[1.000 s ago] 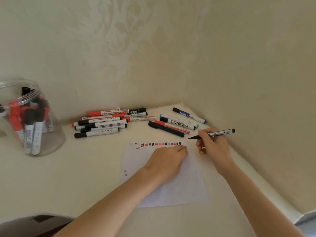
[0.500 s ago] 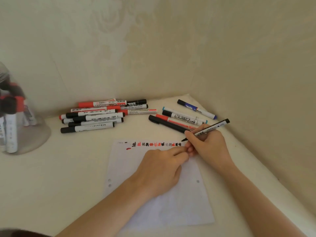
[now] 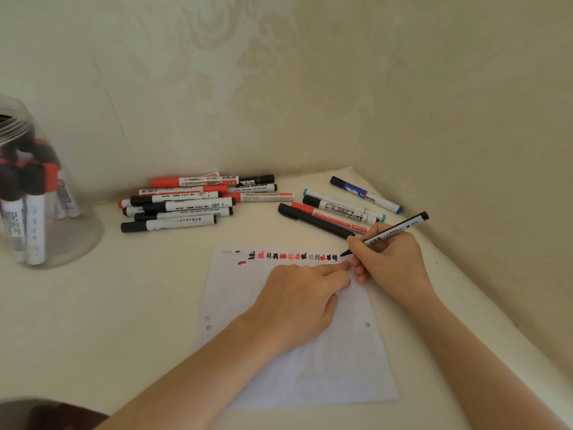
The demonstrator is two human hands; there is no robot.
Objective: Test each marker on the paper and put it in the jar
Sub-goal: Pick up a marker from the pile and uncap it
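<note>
Paper (image 3: 325, 367), one punched sheet, lying flat on the cream worktop (image 3: 124, 305) in a wall corner; a row of red and black test marks (image 3: 293, 256) runs along its far edge, with a small handwritten number at the row's left end

Left hand (image 3: 297, 301): mine, palm down on the sheet, fingers straight and together, pressing the paper just below the marks

Right hand (image 3: 392, 262): mine, fingers curled round a black marker (image 3: 393, 231), uncapped, tilted, its tip at the right end of the row; whether the tip touches the paper I cannot tell

Markers, left pile (image 3: 189, 200): red-capped and black-capped white barrels, lying side by side and stacked near the back wall, beyond the paper

Markers, right group (image 3: 338, 209): one all-black pen, one red, one black-capped whiteboard marker, one with a light blue end, and a blue-capped one farthest back; these lie just beyond my right hand

Jar (image 3: 62, 243): clear plastic, standing at the far left of the worktop, well apart from the paper, holding red-capped and black-capped markers upright

Dark shape at the bottom left corner, not identifiable
</note>
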